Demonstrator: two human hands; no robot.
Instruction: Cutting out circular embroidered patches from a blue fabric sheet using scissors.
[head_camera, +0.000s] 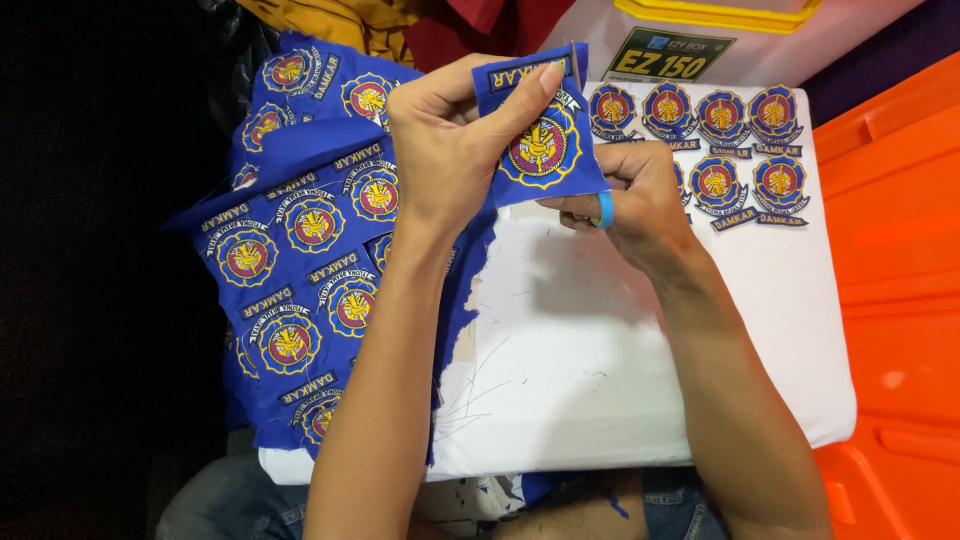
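My left hand (450, 140) pinches the top of a blue cloth piece (545, 140) bearing a round embroidered badge in red and yellow. My right hand (630, 195) is behind and under that piece, fingers through the blue handle of small scissors (604, 210); a thin blade tip (576, 58) pokes up at the cloth's upper edge. A large blue fabric sheet (300, 230) with several of the same badges lies under my left forearm. Several cut-out badges (735, 135) lie in rows on the white board (620, 370).
An orange plastic lid or crate (895, 280) borders the board on the right. A white storage box with a yellow lid (720, 30) stands behind. Yellow and red cloth (400, 25) is piled at the back. My jeans-clad knees (230, 505) show below.
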